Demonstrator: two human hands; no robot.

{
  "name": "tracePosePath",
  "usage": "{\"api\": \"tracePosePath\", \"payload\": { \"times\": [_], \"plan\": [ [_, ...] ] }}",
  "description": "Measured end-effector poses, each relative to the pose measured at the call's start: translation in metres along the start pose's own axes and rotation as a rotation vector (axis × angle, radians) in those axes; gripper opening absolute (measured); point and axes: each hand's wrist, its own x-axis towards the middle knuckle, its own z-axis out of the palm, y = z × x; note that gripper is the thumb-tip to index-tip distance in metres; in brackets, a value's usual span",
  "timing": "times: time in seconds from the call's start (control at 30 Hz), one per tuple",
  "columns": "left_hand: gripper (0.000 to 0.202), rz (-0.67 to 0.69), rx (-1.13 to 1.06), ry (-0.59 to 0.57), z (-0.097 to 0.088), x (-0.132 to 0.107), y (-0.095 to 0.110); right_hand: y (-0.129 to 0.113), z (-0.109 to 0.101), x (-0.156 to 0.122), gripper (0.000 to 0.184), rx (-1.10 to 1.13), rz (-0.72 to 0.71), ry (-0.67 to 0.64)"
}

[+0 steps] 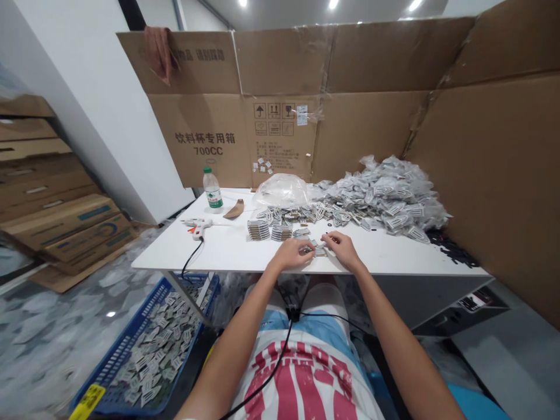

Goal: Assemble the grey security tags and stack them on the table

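Near the table's front edge my left hand (294,254) has its fingers curled in a closed grip; what lies in them is too small to make out. Just to its right my right hand (345,251) pinches thumb and fingertips together, and whatever is between them cannot be made out. Small flat grey pieces (321,252) lie on the white table between both hands. Beyond the left hand stand neat stacks of slotted grey pieces (258,230), with another stack (281,233) beside them. Loose slotted pieces (301,214) are spread behind the stacks.
Bagged grey pieces (394,195) form a big heap at back right; black strips (452,248) lie beside it. A glue gun (199,227), a bottle (213,189) and clear plastic (282,189) are on the table (166,251). Cardboard (371,128) walls the back. A blue basket (120,332) of pieces stands on the floor.
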Motion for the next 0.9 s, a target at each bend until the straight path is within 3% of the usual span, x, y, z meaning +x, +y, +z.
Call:
{"api": "tracePosePath", "payload": {
  "times": [0.2,0.4,0.7,0.9],
  "plan": [
    [0.035,-0.018,-0.042,-0.001,-0.002,0.000,-0.005,0.020,0.026,0.059,0.025,-0.156,-0.002,0.080],
    [0.036,0.017,-0.136,0.026,0.006,0.002,-0.015,0.030,0.049,0.098,0.040,-0.529,0.087,0.085],
    [0.052,0.079,-0.212,0.067,0.015,0.005,-0.025,0.029,0.049,0.102,0.023,-0.614,0.073,0.068],
    [0.050,0.079,-0.287,0.096,0.021,0.005,-0.032,0.025,0.022,0.071,0.026,-0.359,-0.067,0.262]
  ]
}}
